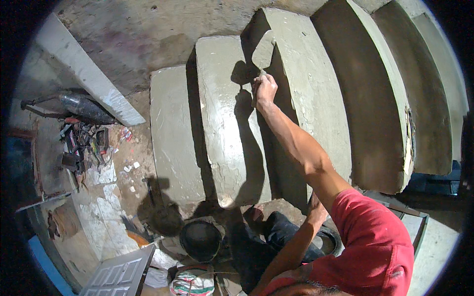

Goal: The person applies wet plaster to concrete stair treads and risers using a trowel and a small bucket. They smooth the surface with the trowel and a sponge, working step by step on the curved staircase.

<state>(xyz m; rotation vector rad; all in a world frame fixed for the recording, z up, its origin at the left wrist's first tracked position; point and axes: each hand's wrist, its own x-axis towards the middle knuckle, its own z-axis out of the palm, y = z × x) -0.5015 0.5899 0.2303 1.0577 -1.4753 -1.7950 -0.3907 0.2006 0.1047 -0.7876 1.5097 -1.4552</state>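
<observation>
My right hand (pixel 265 90) grips a trowel (pixel 262 49) at the upper middle, its pale, mortar-coated blade at the edge and dark riser of a grey plastered step (pixel 306 89). The hand and tool cast shadows onto the wet, shiny step below (pixel 222 123). My left hand (pixel 317 209) is low on the right, by the lower end of the plastered step, partly behind my right arm; its fingers are mostly hidden, so what it holds, if anything, I cannot make out.
More steps (pixel 375 98) rise rightward. At left lie a concrete beam (pixel 98 79), jumbled tools (pixel 89 145) and paper scraps. Along the bottom are a black bucket (pixel 200 239), a striped sack (pixel 192 283) and a grey panelled door (pixel 118 274). A rough wall runs along the top.
</observation>
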